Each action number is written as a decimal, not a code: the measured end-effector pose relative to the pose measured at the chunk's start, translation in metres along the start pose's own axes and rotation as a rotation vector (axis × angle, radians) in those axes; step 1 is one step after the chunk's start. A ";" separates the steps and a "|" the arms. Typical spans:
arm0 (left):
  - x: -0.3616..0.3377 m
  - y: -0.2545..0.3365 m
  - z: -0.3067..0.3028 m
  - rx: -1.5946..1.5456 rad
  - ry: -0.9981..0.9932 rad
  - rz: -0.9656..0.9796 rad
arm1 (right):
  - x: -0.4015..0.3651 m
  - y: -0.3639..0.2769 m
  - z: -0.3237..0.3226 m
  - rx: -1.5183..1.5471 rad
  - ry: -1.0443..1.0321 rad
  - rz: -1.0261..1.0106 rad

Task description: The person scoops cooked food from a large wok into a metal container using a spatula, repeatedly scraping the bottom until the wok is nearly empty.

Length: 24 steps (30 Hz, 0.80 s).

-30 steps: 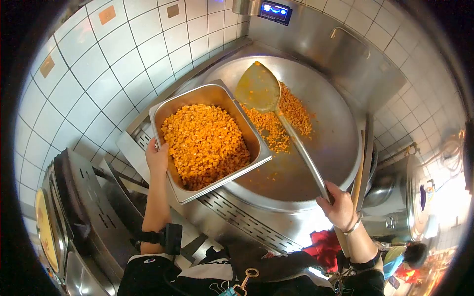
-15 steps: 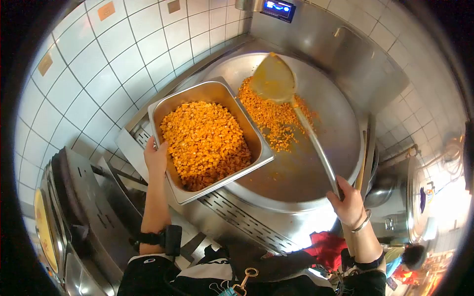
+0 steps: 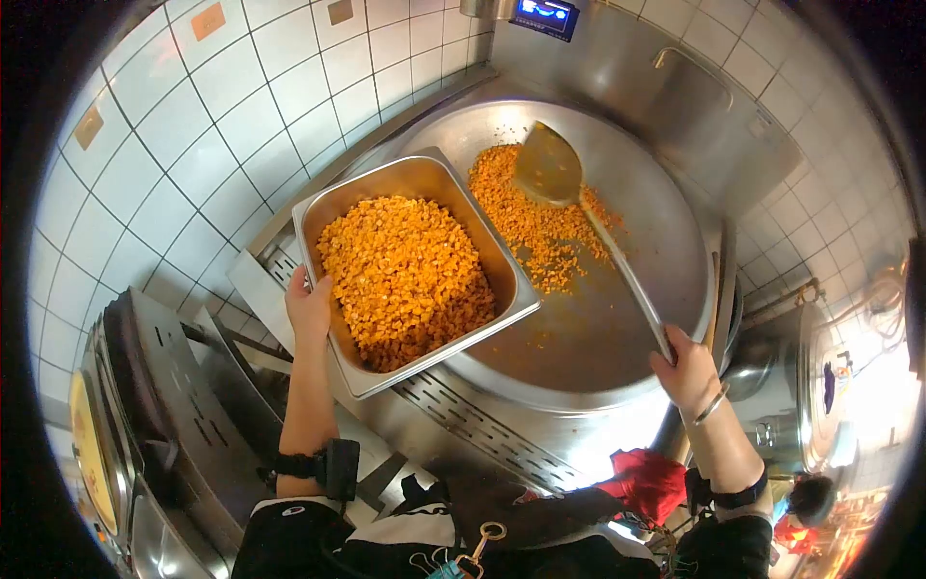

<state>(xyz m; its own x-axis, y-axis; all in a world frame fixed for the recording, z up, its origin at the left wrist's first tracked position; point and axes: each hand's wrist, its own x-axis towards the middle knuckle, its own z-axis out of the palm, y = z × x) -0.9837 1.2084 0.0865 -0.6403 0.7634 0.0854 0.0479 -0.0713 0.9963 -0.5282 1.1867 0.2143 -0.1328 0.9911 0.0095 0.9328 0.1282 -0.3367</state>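
My left hand point(image 3: 309, 304) grips the left rim of a deep steel food pan point(image 3: 444, 362), thumb over the edge. The pan is tilted and overlaps the wok's left side in this view. Inside lies a thick heap of orange-yellow corn kernels point(image 3: 400, 265), darker near the front. My right hand point(image 3: 688, 374) is closed around the end of a long-handled scoop point(image 3: 625, 270). The scoop's broad, sauce-smeared head is over the loose kernels point(image 3: 497, 193) in the back left of the large steel wok point(image 3: 656, 212).
A slotted steel ledge point(image 3: 473, 429) runs along the wok's front. Behind the wok rises a steel splashback with a lit display point(image 3: 545, 17). White tiles point(image 3: 193, 145) cover the left wall. Metal equipment point(image 3: 183, 386) stands at lower left, a large pot point(image 3: 786, 386) at right. Red cloth point(image 3: 644, 482) hangs low.
The scoop head has shifted slightly right and toward me, and its angle has turned. My right hand has moved a little right and outward. The pan in my left hand has barely moved.
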 end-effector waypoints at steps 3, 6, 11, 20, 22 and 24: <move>0.002 -0.003 -0.002 0.136 0.071 -0.003 | 0.011 0.031 0.006 0.248 -0.160 0.130; 0.012 -0.018 -0.012 0.128 0.020 0.002 | 0.018 0.068 0.016 0.615 -0.524 0.494; 0.006 -0.002 -0.010 0.019 -0.106 -0.006 | 0.022 0.071 -0.010 0.570 -0.961 0.743; -0.003 0.010 -0.010 0.054 -0.085 -0.026 | 0.063 0.069 0.091 0.990 -1.439 0.734; -0.004 0.011 -0.009 0.038 -0.080 -0.049 | 0.084 0.059 0.168 1.056 -1.356 0.712; 0.000 0.003 -0.020 0.040 -0.115 -0.041 | 0.119 0.019 0.221 1.005 -0.969 0.647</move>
<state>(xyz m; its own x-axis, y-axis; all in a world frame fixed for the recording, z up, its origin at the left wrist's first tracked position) -0.9988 1.1953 0.0890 -0.5506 0.8337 0.0430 0.0554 -0.0149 0.9984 -0.6003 1.2993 0.0014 -0.3387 0.4121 -0.8459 0.3636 -0.7719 -0.5216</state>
